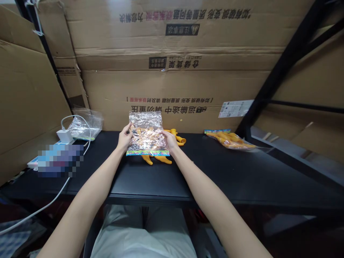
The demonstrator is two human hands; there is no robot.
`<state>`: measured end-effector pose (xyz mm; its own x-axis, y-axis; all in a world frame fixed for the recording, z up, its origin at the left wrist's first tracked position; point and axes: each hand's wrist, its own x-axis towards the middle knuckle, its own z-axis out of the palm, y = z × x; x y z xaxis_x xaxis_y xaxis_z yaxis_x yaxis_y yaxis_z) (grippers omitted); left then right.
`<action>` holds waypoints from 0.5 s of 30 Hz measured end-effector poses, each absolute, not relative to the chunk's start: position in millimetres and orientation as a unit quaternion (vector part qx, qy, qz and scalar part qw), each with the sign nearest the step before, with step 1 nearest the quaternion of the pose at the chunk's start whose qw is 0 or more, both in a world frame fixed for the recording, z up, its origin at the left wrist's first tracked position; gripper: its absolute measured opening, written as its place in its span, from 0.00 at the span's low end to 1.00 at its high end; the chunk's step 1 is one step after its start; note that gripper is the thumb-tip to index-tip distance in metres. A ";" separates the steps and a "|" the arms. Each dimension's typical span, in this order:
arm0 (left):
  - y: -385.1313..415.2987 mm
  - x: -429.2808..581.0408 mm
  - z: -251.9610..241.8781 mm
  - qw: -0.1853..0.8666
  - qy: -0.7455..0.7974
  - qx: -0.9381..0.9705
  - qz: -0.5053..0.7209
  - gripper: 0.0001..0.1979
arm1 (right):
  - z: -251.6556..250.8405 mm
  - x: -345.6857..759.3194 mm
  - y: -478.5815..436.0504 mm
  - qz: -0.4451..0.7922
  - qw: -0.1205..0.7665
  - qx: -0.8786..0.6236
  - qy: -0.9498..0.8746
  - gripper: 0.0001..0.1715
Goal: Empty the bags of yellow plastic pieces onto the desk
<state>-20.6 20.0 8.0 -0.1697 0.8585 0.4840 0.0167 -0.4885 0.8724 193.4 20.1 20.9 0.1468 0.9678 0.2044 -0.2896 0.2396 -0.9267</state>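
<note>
A clear, crinkled plastic bag (pixel 146 138) with a colourful printed strip along its near edge is stretched between my two hands. My left hand (pixel 125 138) pinches its left side, and my right hand (pixel 170 139) grips its right side. Curved orange pieces (pixel 163 159) poke out below the strip, and another orange piece (pixel 176 137) with a hollow end lies just beyond my right fingers. Orange also shows through the shiny film; whether those pieces are inside the bag or behind it, I cannot tell.
On the black table (pixel 150 181), a packed bag of orange pieces (pixel 228 139) lies to the right. At the left are clear plastic bags (pixel 86 123), a white charger (pixel 64 135) with its cable, and a blurred-out object (pixel 60 159). Cardboard (pixel 172 82) walls the back; a black frame bar (pixel 279 71) slants at right.
</note>
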 end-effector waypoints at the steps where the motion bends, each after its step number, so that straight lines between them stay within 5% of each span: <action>1: 19.4 -20.3 8.6 0.323 0.391 0.557 0.657 0.32 | 21.3 193.3 19.9 0.495 0.655 -0.382 -0.426 0.13; 15: 6.8 -10.8 18.3 0.355 0.395 0.543 0.651 0.35 | 16.0 199.7 24.4 0.519 0.651 -0.400 -0.382 0.16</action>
